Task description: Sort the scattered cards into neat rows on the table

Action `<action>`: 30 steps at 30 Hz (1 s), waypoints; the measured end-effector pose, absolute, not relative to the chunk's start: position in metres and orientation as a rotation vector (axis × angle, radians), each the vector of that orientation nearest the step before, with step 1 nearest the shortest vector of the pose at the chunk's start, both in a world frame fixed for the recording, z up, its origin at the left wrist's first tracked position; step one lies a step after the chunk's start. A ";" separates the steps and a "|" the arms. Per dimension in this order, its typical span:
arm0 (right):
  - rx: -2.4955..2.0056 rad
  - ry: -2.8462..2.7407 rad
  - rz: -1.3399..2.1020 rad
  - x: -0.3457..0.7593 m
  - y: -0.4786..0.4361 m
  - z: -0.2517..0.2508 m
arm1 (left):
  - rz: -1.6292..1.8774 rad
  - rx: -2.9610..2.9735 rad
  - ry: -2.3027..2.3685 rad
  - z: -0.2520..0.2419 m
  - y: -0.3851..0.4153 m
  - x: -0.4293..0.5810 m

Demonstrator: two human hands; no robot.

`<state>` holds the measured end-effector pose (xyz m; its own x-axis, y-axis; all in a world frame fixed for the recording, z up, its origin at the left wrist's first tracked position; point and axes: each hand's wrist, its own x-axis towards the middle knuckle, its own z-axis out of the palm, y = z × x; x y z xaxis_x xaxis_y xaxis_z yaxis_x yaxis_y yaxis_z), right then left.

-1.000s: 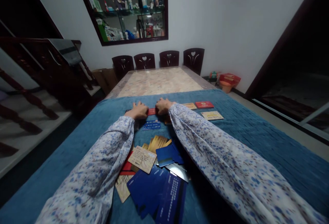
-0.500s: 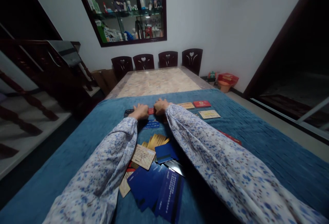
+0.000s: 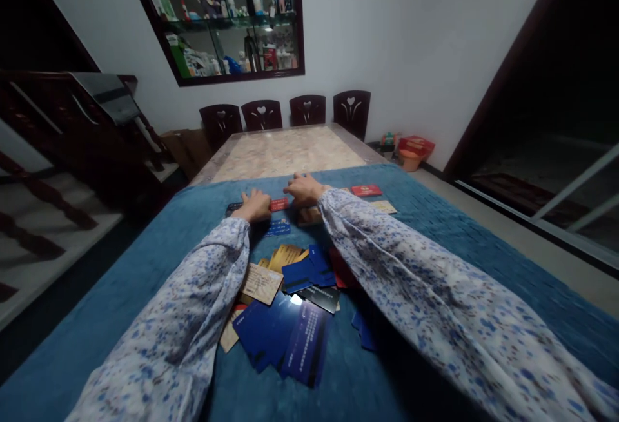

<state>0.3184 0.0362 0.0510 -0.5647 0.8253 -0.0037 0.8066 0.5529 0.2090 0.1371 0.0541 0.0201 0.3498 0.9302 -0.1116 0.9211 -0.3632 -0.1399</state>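
1. The left hand (image 3: pixel 257 204) is low over the blue cloth (image 3: pixel 428 235), between a dark card (image 3: pixel 234 206) at its left and a red card (image 3: pixel 279 204) at its right; whether its fingers are clamped on anything, I cannot tell.
2. The right hand (image 3: pixel 304 190) is just right of the red card, above a brown card (image 3: pixel 310 217); its fingers point left, and I cannot tell whether they grip anything.
3. A blue card (image 3: pixel 278 228) lies on the near side of the red card.
4. Nearer, between the sleeves, is a loose pile of overlapping cards: gold cards (image 3: pixel 289 254), a pale card (image 3: pixel 262 283), a black card (image 3: pixel 320 298) and large blue cards (image 3: pixel 269 324).
5. Right of the right hand are a red rectangle (image 3: pixel 366 190) and a cream card (image 3: pixel 385 206).
6. The cloth covers the near part of the surface (image 3: pixel 294 151); dark chairs (image 3: pixel 308 110) stand at its far end.
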 end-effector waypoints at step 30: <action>1.628 2.769 0.485 0.452 -0.069 0.019 | -0.310 -2.657 -1.263 0.009 -0.054 0.207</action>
